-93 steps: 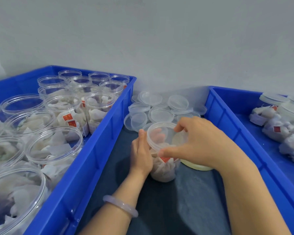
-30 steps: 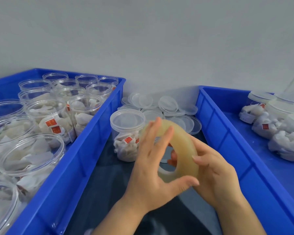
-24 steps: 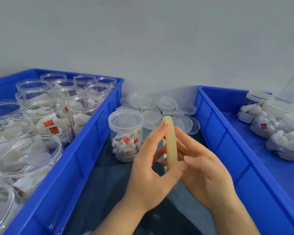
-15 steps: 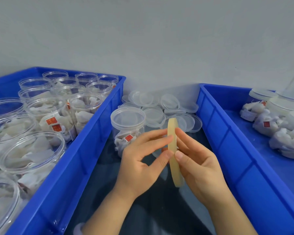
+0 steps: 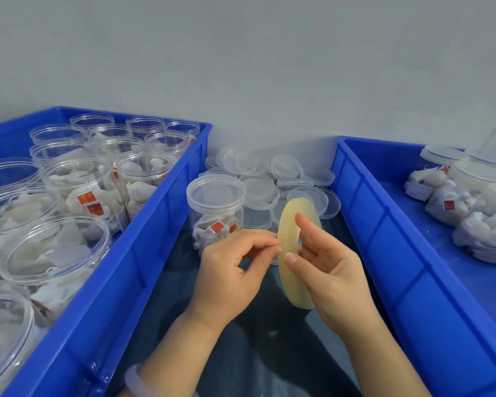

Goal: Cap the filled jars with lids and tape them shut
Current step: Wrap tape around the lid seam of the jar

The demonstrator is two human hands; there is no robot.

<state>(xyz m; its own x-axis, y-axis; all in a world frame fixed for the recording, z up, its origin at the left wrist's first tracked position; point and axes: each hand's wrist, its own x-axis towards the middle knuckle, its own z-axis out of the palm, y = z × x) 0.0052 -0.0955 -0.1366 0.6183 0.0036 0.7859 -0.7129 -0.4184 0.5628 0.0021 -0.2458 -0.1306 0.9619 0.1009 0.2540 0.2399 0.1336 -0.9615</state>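
A capped clear jar (image 5: 216,207) filled with white sachets stands on the dark table between two blue crates. In front of it my right hand (image 5: 331,267) holds a yellowish roll of clear tape (image 5: 291,270) upright, edge towards me, thumb on its rim and fingers through its hole. My left hand (image 5: 232,270) is at the roll's left rim, thumb and forefinger pinched together where the tape end lies. A pile of loose clear lids (image 5: 269,179) sits behind the jar.
The left blue crate (image 5: 143,253) holds several open jars (image 5: 78,184) filled with white sachets. The right blue crate (image 5: 384,230) holds several capped jars (image 5: 464,190) lying and standing. A grey wall runs behind everything.
The jar was capped and left standing; both hands took up the tape roll, turned it edge-on, and my left fingers went from flat on its side to pinching at its rim.
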